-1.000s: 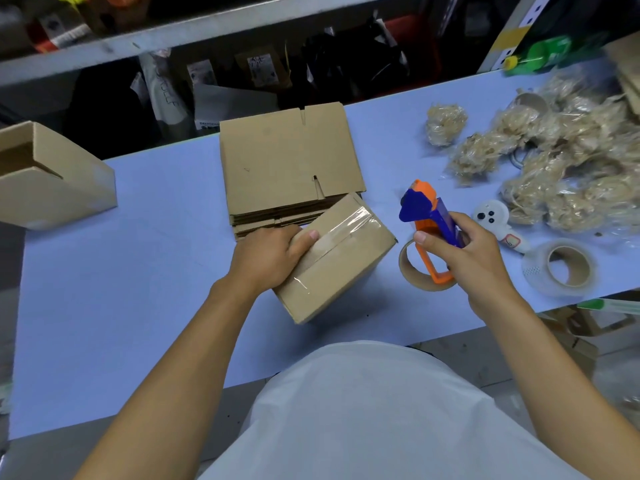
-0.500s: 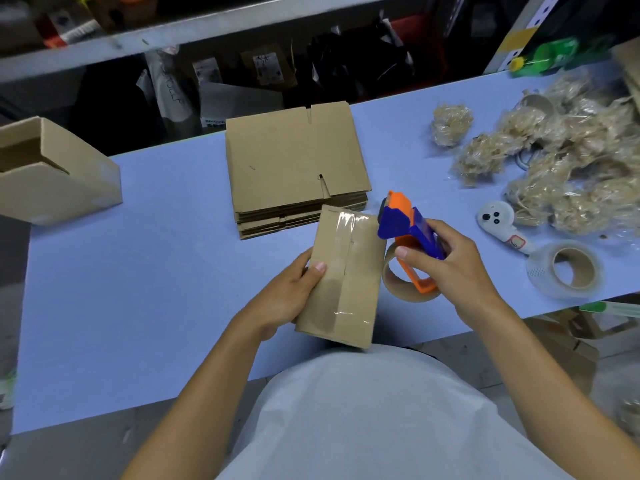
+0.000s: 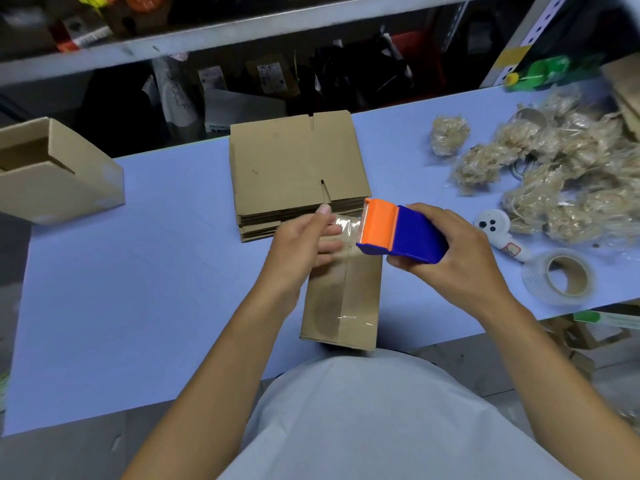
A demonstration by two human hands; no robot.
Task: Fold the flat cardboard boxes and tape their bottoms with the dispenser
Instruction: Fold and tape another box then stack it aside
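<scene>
Two hands meet over one small folded brown cardboard box (image 3: 341, 289), which lies on the pale blue tabletop (image 3: 138, 289) just in front of the person's white-shirted torso, its long axis running from the near table edge straight away toward the stack of flat brown cardboard box blanks (image 3: 298, 171) beyond it. Clear tape already shines along the box's upper face, and a short clear strip bridges from the far end of that face to the orange mouth of the orange-and-blue handheld tape dispenser (image 3: 398, 233). The right hand (image 3: 453, 258) is clenched around the dispenser's blue body and holds it at the box's far right corner, mouth turned leftward. The left hand (image 3: 304, 244) rests on the far end of the box with fingers mostly straight, pressing the tape down; its thumb points up beside the strip. Judged from this, the coming move turns on the dispenser lying at the far end of the box's long axis, so a pull or tear across that end would free the strip, with the left hand nearer to smooth it. Legible writing is scarce: the white packet (image 3: 221, 112) behind the stack carries a printed line too blurred to read, and the small white-handled tool (image 3: 498, 233) bears a red-edged label I cannot make out.
</scene>
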